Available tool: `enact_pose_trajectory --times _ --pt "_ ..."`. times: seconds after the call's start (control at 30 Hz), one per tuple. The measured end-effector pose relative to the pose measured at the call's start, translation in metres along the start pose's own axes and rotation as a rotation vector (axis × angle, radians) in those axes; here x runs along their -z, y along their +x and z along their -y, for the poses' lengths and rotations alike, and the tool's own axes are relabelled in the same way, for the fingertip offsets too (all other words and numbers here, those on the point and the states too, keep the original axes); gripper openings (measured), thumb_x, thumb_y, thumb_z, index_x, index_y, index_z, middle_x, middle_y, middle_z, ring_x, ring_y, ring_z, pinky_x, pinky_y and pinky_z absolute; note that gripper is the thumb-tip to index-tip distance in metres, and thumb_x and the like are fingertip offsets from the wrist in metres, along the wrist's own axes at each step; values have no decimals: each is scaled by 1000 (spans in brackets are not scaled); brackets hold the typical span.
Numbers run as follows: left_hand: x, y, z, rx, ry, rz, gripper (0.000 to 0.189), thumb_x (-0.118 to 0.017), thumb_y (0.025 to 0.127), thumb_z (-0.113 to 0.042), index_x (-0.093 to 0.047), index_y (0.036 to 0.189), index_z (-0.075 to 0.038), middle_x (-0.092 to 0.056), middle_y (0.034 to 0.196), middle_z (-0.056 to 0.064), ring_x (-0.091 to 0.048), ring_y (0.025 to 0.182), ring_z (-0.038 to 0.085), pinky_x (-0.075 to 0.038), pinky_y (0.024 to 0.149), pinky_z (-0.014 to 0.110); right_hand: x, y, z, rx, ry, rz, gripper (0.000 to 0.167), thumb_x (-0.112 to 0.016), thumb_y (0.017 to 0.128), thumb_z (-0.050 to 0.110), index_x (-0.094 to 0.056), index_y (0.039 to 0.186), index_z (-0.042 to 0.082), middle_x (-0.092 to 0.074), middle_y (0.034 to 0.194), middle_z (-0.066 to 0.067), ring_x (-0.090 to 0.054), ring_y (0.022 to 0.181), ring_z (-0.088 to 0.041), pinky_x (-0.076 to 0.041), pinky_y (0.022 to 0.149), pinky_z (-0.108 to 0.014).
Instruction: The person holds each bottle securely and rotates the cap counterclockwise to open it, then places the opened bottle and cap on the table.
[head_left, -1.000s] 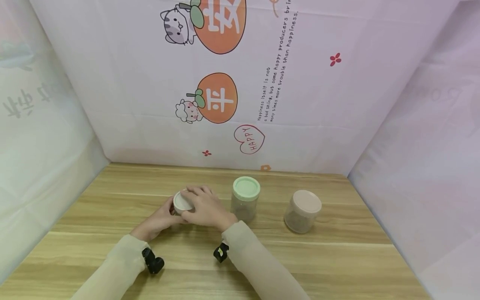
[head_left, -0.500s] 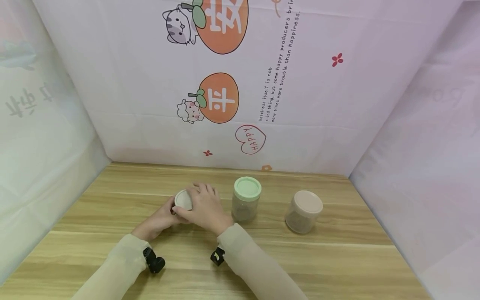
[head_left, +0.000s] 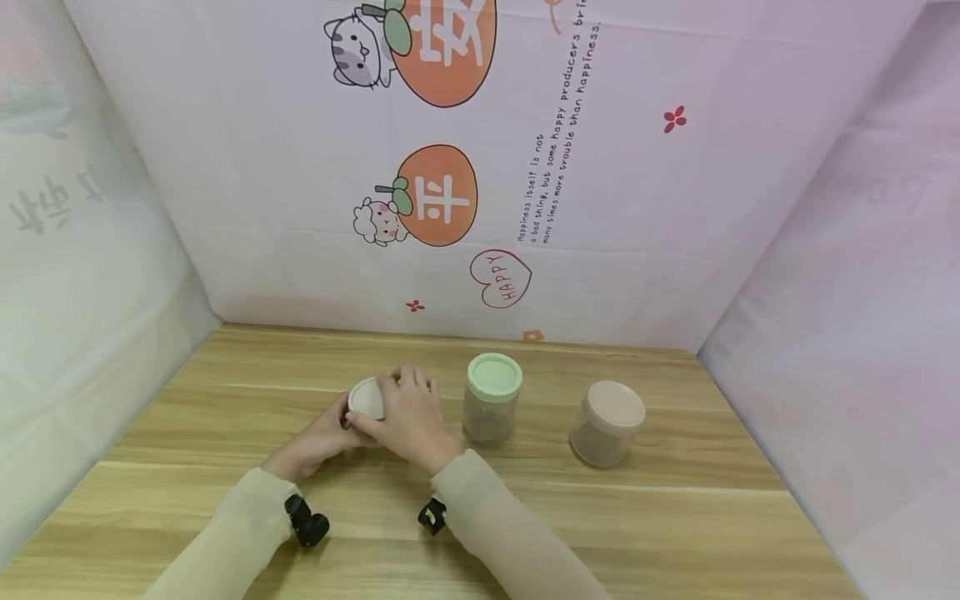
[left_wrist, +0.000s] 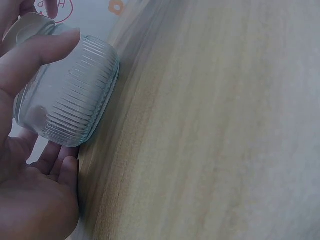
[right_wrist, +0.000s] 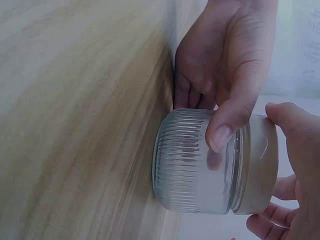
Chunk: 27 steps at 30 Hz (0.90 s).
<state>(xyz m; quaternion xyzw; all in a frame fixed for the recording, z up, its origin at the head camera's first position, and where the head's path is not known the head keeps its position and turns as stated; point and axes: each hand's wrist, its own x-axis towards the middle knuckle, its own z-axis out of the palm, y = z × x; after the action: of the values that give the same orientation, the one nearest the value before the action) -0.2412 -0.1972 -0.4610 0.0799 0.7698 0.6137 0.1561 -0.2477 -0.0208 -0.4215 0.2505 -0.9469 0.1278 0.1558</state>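
Right hand (head_left: 412, 418) farther round lid (head_left: 365, 399), jar's ribs (right_wrist: 176, 165) in wrist views alone.

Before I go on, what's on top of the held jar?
A pale lid sits on the held jar, its rim gripped by the right hand. In the head view, that hand hides the lid's right part.

A wood-grain table (head_left: 675, 525)
On its streaked surface (pale and darker bands) stand a white-lidded jar (head_left: 366, 400) at left, a green-lidded jar (head_left: 492, 402) in the middle and a pink-lidded jar (head_left: 609, 421) at right, none touching.
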Motion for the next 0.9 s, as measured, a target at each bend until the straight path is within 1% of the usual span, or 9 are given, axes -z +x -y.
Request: enact_pose_trajectory --times 0.07,0.17,0.27,0.47,0.63,0.73,0.9 --pt "0 -1 -1 3 -2 6 97 -78 89 -19 -10 159 -8 -23 158 21 -24 143 44 -24 111 66 0 0 -1 5 0 4 73 -55 90 71 -61 137 15 -55 126 -6 -50 116 -24 -43 94 -42" --pt "0 -1 0 6 -2 13 98 -77 90 -20 -9 159 -8 -21 159 20 -22 143 44 -24 111 68 1 1 -2 22 14 15 72 -57 91 68 -61 138 13 -54 127 -7 -50 116 -24 -43 95 -42" --pt "1 0 0 3 -4 13 99 -77 90 -20 -8 159 -7 -20 159 21 -23 143 44 -23 111 67 2 1 -4 46 30 39 69 -57 93 65 -60 139 13 -54 129 -7 -49 118 -24 -43 97 -42" --pt "2 1 1 -4 -13 6 100 -77 89 -17 -7 159 -5 -21 159 22 -24 143 42 -21 114 63 4 3 -8 77 66 81 63 -58 94 57 -59 141 15 -52 136 -8 -46 125 -25 -38 105 -43" --pt "2 1 2 -8 -5 6 101 -77 88 -17 -6 159 -5 -21 159 23 -24 143 41 -22 114 63 6 3 -11 99 120 105 59 -60 94 52 -59 141 16 -52 139 -7 -45 128 -24 -38 106 -42" --pt "2 0 1 -8 -9 8 101 -77 88 -18 -7 159 -5 -21 159 22 -22 144 41 -19 114 64 7 3 -14 121 153 119 57 -59 93 47 -59 141 15 -51 142 -6 -45 128 -23 -40 105 -42" --pt "1 -1 0 -1 -22 16 102 -78 88 -19 -6 160 -6 -17 161 21 -15 147 42 -13 114 67 10 3 -17 162 190 152 60 -56 92 42 -54 146 15 -48 148 -5 -44 130 -24 -41 105 -42"
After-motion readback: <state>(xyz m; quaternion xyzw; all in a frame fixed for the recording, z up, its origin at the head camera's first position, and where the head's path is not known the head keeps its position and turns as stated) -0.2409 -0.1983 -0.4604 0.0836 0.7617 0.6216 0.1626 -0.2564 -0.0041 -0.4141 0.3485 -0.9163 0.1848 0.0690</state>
